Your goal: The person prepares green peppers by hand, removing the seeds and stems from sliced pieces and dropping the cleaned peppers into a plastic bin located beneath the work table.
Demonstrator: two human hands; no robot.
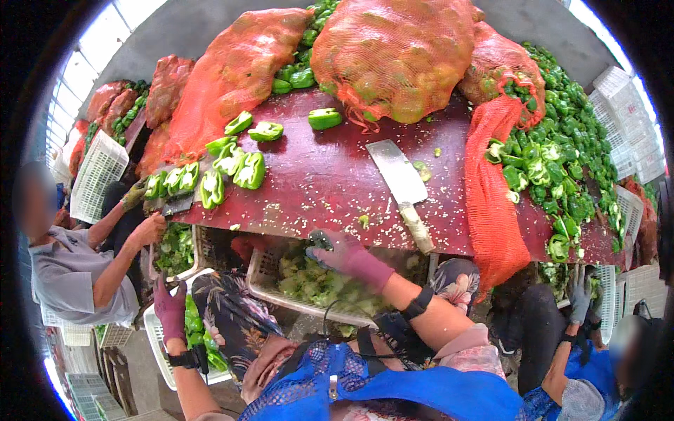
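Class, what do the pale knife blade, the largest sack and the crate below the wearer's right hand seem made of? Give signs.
Knife blade: probably steel, smooth with a faint sheen.
Largest sack: likely plastic netting, orange; contents show through its mesh.
Crate: seemingly moulded plastic, whitish, with a smooth, stiff rim.

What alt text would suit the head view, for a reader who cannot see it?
A gloved right hand is above a crate of green scraps by a red table bearing a cleaver, halved green peppers and orange mesh sacks; the gloved left hand is near a white crate.
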